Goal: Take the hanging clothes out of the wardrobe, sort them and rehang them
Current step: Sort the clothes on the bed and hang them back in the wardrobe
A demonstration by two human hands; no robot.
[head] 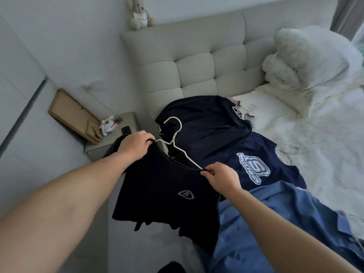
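Hands at a bedside, left hand (136, 146) and right hand (220, 177) each pinching the neckline of a black T-shirt (167, 194), white hanger (178, 142) partly inside its collar, held above navy logo shirt (254, 166) and blue shirt (285, 223) on the bed (325, 154).

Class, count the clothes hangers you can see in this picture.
1: a white wire hanger inside the collar of the black T-shirt that both hands hold. Others may lie hidden under the clothes on the bed.
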